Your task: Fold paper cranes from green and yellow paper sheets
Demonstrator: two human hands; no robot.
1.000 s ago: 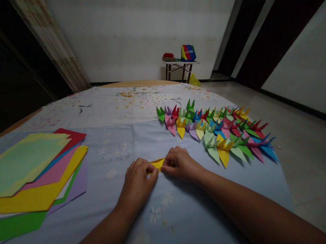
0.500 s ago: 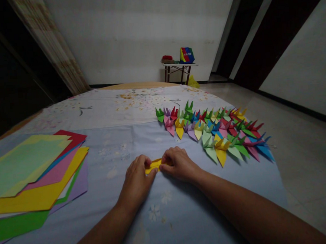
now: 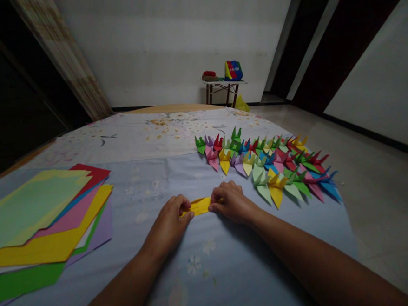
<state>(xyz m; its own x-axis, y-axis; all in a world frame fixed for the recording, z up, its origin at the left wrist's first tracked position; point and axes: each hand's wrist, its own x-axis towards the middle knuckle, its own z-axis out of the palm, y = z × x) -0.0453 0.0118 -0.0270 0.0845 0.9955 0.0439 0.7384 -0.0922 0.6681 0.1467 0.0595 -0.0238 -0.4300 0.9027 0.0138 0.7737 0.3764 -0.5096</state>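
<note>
A small folded piece of yellow paper (image 3: pixel 200 205) is stretched between both hands, just above or on the blue floral tablecloth (image 3: pixel 178 178). At its left end, my left hand (image 3: pixel 172 218) pinches it between thumb and fingers. My right hand (image 3: pixel 231 202) grips the opposite end, with the thumb beneath and the fingers curled over. The paper's two ends are hidden under the fingertips; its middle shows a crease and a raised upper edge.
Colourful folded paper cranes (image 3: pixel 276 187) stand in several rows at the right. Sheets of coloured paper (image 3: pixel 36 206) lie in a loose stack at the left. Beyond the table, a small stand (image 3: pixel 222 82) holds a multicoloured bag (image 3: pixel 233 70) near the wall.
My right hand has moved a little to the right, away from my left hand. More of the yellow paper now shows between them.
</note>
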